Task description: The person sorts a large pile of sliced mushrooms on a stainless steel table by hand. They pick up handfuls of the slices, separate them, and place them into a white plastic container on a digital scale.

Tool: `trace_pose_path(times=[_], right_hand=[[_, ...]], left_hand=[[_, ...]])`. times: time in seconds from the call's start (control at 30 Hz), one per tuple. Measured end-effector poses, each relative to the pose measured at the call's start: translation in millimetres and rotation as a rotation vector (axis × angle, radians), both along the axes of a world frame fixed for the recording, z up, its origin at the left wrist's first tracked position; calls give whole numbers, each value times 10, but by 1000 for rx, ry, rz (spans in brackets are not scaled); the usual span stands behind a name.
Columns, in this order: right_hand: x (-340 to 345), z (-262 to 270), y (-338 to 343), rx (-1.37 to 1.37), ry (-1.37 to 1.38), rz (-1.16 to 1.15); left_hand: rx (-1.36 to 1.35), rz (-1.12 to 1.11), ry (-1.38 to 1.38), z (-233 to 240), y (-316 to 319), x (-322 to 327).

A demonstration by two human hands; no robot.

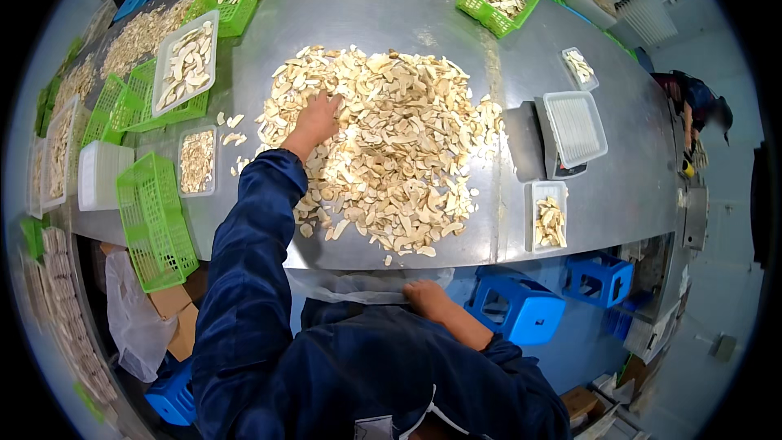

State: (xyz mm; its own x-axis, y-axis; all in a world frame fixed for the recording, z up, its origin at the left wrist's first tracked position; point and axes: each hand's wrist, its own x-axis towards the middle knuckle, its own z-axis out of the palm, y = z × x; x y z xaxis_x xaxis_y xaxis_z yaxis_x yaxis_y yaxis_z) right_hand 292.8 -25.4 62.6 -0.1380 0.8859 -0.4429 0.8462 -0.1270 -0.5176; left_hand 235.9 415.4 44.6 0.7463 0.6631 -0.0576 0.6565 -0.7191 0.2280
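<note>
A broad heap of dried mushroom slices (403, 134) is spread on a stainless steel table (366, 6) in front of me. My left hand (319, 117) reaches onto the heap's left part, fingers spread and touching the slices, with nothing visibly gripped. Close to my body, my right hand (427, 298) has its fingers curled on the edge of a clear plastic bag (366, 286). That bag hangs just below the table's front edge. Left of the heap, a few loose slices (233, 138) lie by a small plastic tray (182, 180) of small pieces.
Green baskets (156, 220) and stacked white trays (104, 177) stand left. A larger tray (212, 61) of slices rests on a basket. To the right, a tray stack (574, 128) sits on a scale (568, 170). Blue stools (519, 311) are below; a person (693, 101) bends far right.
</note>
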Motion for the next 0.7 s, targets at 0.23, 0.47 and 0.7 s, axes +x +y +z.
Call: trace_pose_path(times=[0.23, 0.47, 0.7], right_hand=[[20, 73, 35, -16, 48, -5], [11, -7, -5, 8, 26, 18], [7, -5, -19, 18, 14, 35]], left_hand=[[-44, 58, -82, -40, 14, -56], [-955, 669, -718, 104, 204, -360], [-1409, 713, -1070, 19, 26, -710]])
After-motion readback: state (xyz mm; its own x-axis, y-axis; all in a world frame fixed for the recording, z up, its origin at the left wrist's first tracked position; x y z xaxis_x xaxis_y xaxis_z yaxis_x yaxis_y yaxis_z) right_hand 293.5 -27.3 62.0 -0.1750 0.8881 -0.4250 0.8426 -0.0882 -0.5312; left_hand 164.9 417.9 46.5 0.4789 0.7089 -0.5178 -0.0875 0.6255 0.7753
